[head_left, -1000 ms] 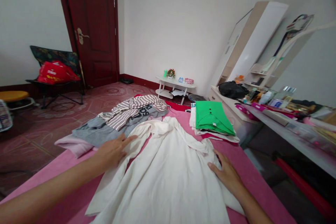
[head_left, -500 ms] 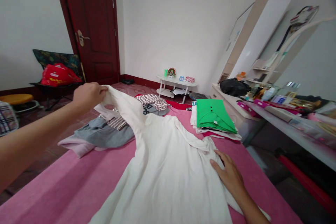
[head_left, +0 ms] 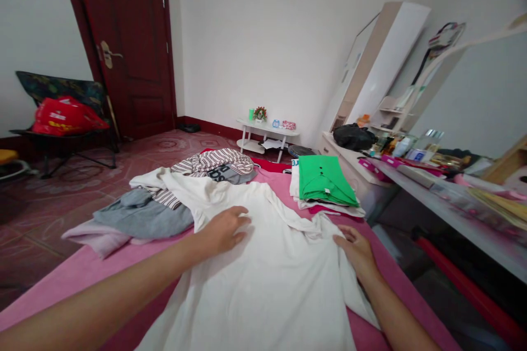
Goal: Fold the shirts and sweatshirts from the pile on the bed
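A white long-sleeved shirt [head_left: 263, 279] lies spread out in front of me, its collar end away from me. My left hand [head_left: 228, 227] rests on the upper left of the shirt with its fingers apart, holding nothing. At the right shoulder, my right hand [head_left: 356, 247] has its fingers curled at the fabric's edge and appears to pinch it. The left sleeve lies over a heap of clothes: a grey garment [head_left: 140, 219], a striped garment [head_left: 206, 162] and a pale pink one [head_left: 96, 236]. Beyond the right shoulder sits a folded green shirt [head_left: 323, 178] on a stack of folded clothes.
The clothes lie on a pink-covered bed [head_left: 37, 299]. To the right runs a dressing table [head_left: 436, 203] crowded with bottles and boxes. A small white table [head_left: 267, 129] stands by the far wall. At left, a folding chair holds a red bag [head_left: 68, 115] near a dark red door [head_left: 127, 49].
My left hand has let go of the raised left sleeve and moved right onto the shirt's chest. The sleeve has dropped onto the clothes heap. My right hand's fingers have curled in. The view has shifted.
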Available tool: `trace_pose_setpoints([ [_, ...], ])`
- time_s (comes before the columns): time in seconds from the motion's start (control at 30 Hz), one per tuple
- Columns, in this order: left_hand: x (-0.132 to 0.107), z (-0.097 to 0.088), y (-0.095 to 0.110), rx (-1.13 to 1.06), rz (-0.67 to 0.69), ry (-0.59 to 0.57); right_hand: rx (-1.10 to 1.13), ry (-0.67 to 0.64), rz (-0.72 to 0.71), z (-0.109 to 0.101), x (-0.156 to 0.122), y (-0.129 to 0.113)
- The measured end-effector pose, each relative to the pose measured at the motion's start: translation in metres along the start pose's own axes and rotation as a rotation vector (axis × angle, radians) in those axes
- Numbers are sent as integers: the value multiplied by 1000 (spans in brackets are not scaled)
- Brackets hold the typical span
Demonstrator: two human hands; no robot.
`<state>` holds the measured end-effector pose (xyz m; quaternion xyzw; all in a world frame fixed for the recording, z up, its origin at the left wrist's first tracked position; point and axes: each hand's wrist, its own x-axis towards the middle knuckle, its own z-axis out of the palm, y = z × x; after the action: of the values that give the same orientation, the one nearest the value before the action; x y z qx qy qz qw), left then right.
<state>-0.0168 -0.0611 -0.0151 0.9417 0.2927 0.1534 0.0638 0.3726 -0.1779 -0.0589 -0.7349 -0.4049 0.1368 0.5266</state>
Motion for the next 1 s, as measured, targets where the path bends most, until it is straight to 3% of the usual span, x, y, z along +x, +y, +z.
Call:
trace_pose_setpoints([
  [0.1, 17, 29, 14, -56, -81, -49, -241, 290, -86, -12, 4, -5],
  [0.17, 27, 43, 18, -54, -154, -44, -377, 411, -306, -7, -3, -21],
  [0.2, 30, 50, 19, -41, -177, -25, -393, 392, -435, 1, -12, -33],
  [0.27, 33, 60, 19, -6, -191, 21, -349, 174, -638, 25, -37, -58],
  [0.37, 30, 68, 18, 30, -180, 54, -376, -427, -760, 68, -75, -83],
  [0.43, 28, 68, 16, 26, -178, 48, -488, -736, -802, 89, -79, -84],
  [0.47, 28, 68, 16, 24, -179, 44, -552, -798, -790, 96, -72, -81],
  [0.53, 28, 66, 15, 22, -186, 38, -683, -730, -688, 106, -42, -72],
  [0.63, 30, 64, 17, 19, -205, 31, -824, -438, -530, 119, 9, -64],
  [0.73, 32, 63, 18, 10, -220, 30, -769, -287, -590, 140, 29, -72],
  [0.87, 33, 65, 18, -6, -226, 31, -683, -425, -741, 173, 27, -82],
  [1.0, 34, 65, 17, -7, -230, 33, -827, -506, -645, 200, 44, -77],
])
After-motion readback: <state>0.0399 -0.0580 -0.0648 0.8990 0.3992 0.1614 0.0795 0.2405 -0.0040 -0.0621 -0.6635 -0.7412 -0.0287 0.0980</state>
